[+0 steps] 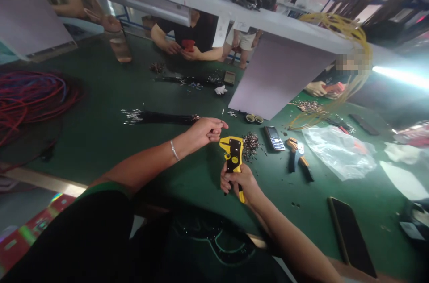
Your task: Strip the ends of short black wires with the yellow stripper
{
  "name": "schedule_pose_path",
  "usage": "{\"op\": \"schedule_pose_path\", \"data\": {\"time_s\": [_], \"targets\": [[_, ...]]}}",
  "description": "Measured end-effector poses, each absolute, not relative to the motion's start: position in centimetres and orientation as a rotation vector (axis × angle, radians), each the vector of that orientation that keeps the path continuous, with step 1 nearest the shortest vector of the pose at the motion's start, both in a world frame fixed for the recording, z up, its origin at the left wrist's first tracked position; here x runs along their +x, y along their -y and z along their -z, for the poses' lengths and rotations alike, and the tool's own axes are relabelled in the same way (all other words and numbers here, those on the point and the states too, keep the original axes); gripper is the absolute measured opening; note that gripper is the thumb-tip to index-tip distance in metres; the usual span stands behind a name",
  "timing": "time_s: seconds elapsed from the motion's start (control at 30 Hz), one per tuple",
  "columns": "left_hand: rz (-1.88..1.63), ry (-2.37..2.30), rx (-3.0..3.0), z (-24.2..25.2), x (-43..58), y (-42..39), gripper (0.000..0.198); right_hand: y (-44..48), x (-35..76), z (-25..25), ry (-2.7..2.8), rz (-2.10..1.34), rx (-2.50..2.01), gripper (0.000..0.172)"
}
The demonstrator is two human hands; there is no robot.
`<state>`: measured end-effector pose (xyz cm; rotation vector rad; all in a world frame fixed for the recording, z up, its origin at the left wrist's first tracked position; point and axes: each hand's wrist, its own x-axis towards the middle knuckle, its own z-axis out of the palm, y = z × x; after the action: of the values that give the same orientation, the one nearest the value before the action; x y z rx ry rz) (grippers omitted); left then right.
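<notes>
One black bundle (164, 117) shows silvery tips (133, 116) at one end — the number left is unclear. Left fingers (216, 131) pinch a thin wire (223, 115); right fingers (225, 177) clamp the yellow tool (236, 159)

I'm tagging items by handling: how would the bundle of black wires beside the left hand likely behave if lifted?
The black wire bundle would probably flex, being many thin strands. Its silvery ends fan out, so they might snag. No tie shows, so strands could slip apart.
</notes>
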<state>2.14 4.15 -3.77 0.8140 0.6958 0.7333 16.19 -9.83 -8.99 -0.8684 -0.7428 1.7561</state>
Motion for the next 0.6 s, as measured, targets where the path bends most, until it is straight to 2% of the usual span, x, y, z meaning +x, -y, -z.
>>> {"op": "schedule_pose_path", "data": {"time_s": [0.6], "targets": [[-0.855, -0.624, 0.661, 5.9, 2.7, -5.5, 0.017, 8.1, 17.4, 9.7, 0.725, -1.674, -0.746, 0.018]]}}
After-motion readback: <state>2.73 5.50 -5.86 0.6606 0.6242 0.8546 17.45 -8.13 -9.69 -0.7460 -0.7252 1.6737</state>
